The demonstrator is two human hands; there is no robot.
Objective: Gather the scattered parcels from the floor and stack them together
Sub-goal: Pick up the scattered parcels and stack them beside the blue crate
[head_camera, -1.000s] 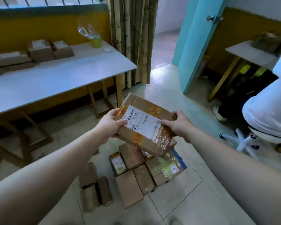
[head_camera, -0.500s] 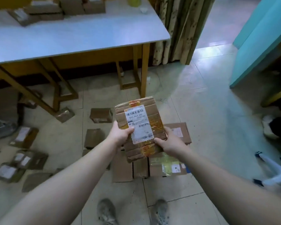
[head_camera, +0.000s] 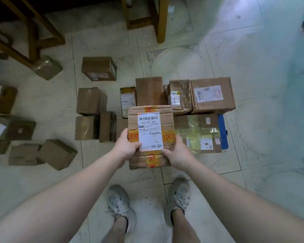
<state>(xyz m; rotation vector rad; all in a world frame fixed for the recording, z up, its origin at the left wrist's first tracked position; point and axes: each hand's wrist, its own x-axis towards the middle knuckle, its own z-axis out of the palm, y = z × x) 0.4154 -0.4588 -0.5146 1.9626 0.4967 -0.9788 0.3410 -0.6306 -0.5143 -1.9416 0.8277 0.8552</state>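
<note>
- The left hand (head_camera: 125,148) and the right hand (head_camera: 178,156) hold one taped parcel (head_camera: 151,123) between them. Each grip is closed on a side edge, with the thumb on top beside the white label.
- The taped parcel is flat, label up, over the near side of a tight group of parcels on the floor (head_camera: 253,155). I cannot tell if it touches them.
- In the group, a big box (head_camera: 211,94) lies at the far right and a flat parcel (head_camera: 198,133) with a blue edge lies just beside the right hand.
- A loose parcel (head_camera: 57,154) and others lie scattered at the left.
</note>
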